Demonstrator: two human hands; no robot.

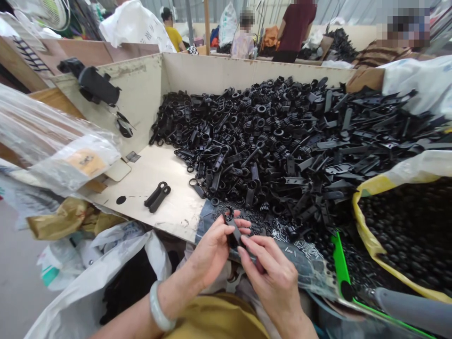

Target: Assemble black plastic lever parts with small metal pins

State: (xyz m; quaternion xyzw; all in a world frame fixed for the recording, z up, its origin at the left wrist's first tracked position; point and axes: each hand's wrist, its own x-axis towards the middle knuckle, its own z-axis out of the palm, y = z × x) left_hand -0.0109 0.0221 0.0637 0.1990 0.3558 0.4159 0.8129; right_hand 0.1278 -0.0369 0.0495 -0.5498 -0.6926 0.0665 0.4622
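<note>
A black plastic handle-like part with a toothed ring at its upper end [232, 227] is held between my hands, over the near edge of the workbench. My left hand [213, 247] wraps its fingers and thumb round the middle of the part. The lower end is pinched by the thumb and fingers of my right hand [273, 268]; those fingertips partly hide it. Just beyond lies a large heap of loose black plastic parts [247, 155]. Small silver pins [307, 249] are scattered right of my hands. Two similar black handles [157, 197] lie side by side on the pale board to the left.
A yellow-rimmed sack [367, 226] of small black pieces stands at right, beside a bright green strip [341, 263]. Low pale walls [247, 75] bound the bench. An open white bag [84, 292] with dark contents sits lower left. Several people [296, 28] are in the background.
</note>
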